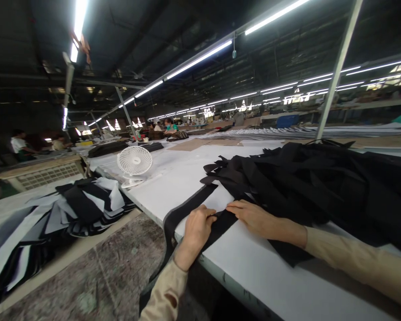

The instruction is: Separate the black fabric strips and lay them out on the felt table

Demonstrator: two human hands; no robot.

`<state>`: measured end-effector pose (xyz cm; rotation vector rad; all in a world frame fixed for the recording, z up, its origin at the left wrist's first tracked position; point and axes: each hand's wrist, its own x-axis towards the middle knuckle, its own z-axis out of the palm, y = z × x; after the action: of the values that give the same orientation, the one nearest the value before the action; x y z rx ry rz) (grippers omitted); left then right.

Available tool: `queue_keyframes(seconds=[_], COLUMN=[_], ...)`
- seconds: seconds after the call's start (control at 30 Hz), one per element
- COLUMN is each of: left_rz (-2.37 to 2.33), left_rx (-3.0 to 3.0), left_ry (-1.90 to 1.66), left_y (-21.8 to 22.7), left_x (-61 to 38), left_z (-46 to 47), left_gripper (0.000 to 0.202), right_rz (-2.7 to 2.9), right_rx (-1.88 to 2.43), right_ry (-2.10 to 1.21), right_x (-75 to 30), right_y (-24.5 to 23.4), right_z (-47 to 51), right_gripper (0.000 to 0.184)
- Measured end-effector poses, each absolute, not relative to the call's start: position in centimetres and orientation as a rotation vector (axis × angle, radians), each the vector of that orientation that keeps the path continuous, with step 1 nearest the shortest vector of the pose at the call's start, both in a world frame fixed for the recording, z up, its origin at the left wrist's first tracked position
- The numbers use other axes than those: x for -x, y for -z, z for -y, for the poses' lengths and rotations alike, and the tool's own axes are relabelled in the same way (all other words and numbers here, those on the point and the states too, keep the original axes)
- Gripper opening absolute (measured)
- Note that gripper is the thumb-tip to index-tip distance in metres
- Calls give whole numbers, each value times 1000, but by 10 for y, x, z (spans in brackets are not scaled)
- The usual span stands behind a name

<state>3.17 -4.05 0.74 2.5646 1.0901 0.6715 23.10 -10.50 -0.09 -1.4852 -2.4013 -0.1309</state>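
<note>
White table [173, 187] in a factory hall, tube lights [198, 59] overhead.
Desk fan [134, 162] stands on the table; black-and-white fabric stack [87, 205] on a lower board to its left; brown card sheets [190, 145] farther along; co-worker [171, 127] far off; blue crate [287, 120] beyond.

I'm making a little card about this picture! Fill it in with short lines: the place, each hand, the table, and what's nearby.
Place: big workshop with long tube lights
Left hand: on a black fabric strip
Right hand: flat on the same strip, beside a black fabric pile
Table: white work table
Nearby: white desk fan; black-and-grey fabric pieces
Far away: a co-worker
</note>
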Motion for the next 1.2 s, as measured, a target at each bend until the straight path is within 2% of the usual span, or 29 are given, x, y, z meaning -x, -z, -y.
queue_keyframes(seconds=[0.17, 0.37, 0.57, 0.77, 0.93, 1.07, 1.2], left_rz=[-956, -971, -1113, -1120, -1046, -1000, -923], left_rx=[-2462, -2683, -2726, -2763, -2477, -2398, -2584], left_ry=[-771, -802, -683, -605, -630, -737, -799], left_y=[-2, 11, 1, -9, -12, -6, 5], left_x=[5, 7, -8, -46, -23, 6, 13], left_z=[48, 51, 54, 50, 47, 55, 61], left_gripper=[24, 26, 25, 26, 21, 22, 29], right_rz=[2374, 2548, 2408, 2334, 2336, 2368, 2536], right_rx=[1526, 1653, 1594, 1465, 1477, 1505, 1553], right_ry=[55, 193, 397, 104, 31, 26, 149], right_x=[-230, -218, -217, -227, -235, -232, -223], right_y=[-2, -12, -18, 1, 6, 2, -9], right_z=[103, 108, 107, 97, 94, 96, 103], right_gripper=[56, 70, 59, 57, 58, 63, 73])
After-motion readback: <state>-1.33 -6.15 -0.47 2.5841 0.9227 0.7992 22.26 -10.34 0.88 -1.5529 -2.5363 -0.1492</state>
